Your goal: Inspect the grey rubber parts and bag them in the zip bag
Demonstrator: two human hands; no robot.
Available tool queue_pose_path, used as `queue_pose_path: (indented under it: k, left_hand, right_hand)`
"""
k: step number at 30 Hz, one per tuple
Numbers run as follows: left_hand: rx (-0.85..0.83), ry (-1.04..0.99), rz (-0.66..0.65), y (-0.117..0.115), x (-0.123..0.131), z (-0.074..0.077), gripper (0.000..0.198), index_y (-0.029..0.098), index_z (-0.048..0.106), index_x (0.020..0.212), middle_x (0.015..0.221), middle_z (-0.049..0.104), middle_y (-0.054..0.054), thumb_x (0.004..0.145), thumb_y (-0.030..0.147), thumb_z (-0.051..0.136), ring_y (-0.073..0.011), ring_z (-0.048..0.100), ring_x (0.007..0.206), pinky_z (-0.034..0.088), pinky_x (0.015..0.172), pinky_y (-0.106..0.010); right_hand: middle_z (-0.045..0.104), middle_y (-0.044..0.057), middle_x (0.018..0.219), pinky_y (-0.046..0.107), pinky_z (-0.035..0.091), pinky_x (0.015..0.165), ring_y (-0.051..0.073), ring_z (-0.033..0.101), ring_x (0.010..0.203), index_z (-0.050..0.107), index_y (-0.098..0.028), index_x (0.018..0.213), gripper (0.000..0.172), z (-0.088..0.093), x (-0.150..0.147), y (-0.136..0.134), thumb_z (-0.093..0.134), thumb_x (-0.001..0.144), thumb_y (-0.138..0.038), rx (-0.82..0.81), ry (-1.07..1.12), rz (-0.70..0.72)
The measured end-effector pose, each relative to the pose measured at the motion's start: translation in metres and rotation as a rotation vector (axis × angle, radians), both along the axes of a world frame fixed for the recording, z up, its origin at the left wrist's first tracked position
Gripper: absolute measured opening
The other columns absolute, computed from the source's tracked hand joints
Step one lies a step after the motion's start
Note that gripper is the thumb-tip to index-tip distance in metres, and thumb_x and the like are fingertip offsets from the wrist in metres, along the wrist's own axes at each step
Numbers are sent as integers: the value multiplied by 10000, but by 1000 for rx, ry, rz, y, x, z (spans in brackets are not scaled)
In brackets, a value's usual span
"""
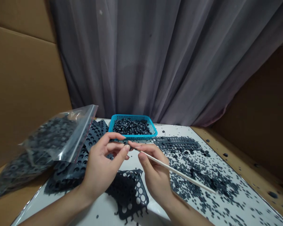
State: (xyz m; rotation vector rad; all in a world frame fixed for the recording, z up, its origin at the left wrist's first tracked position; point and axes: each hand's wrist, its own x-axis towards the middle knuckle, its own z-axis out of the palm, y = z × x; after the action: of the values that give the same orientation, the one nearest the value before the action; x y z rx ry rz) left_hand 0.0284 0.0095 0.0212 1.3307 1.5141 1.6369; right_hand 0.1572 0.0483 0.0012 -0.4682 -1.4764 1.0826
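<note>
A thin white stick (pixel 176 172) is pinched at picture centre by the right hand (pixel 153 172), its free end slanting toward 4 o'clock. Its tip is met by the curled fingers of the left hand (pixel 103 163); whether anything is gripped there cannot be told. A perforated black sheet (pixel 128 191) lies at 6 o'clock, a blue basket (pixel 113 124) at 12, a plastic bag (pixel 52 138) at 9.

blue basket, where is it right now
Head view: the blue basket sits centre-back on the white table, before the grey curtain, just beyond the left hand and the right hand holding a white stick.
</note>
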Motion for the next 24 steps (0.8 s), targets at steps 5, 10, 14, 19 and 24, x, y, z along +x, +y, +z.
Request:
queue_pose_path:
  k: [5,10,14,19,24]
  left_hand:
    - [-2,5,-11,1,0,0,228,215,486,920,626,685,42,761,310,619,-114,626,563,493,592,-224]
    - [-13,-3,-29,0,0,-1,232,212,478,925,622,687,37,760,302,615,-122,629,572,490,597,-230]
    - [-25,3,-38,1,1,-1,227,213,476,917,612,682,42,758,297,614,-122,626,574,485,603,-232]
    - [-32,9,-50,1,2,1,217,216,469,908,600,675,52,764,298,609,-110,615,567,478,602,-223]
    - [-42,-2,-73,0,2,1,218,214,466,907,598,674,51,766,298,610,-106,610,565,475,602,-223]
  right_hand:
    - [701,-5,968,254,512,817,123,651,922,623,-257,911,153,-5,0,2,548,821,-157,112,-36,-55]
    - [688,4,996,269,508,835,131,639,949,609,-255,965,233,-9,2,4,548,805,-97,250,-70,-107]
    - [684,14,1009,281,514,834,137,637,955,591,-256,1010,303,-12,2,5,540,790,-54,372,-96,-146]
    - [683,32,1032,282,525,819,142,646,939,580,-244,1026,317,-15,2,5,536,784,-44,417,-126,-194]
    - [693,38,1010,248,531,801,128,658,911,589,-221,1000,288,-15,1,6,545,779,-41,428,-131,-243]
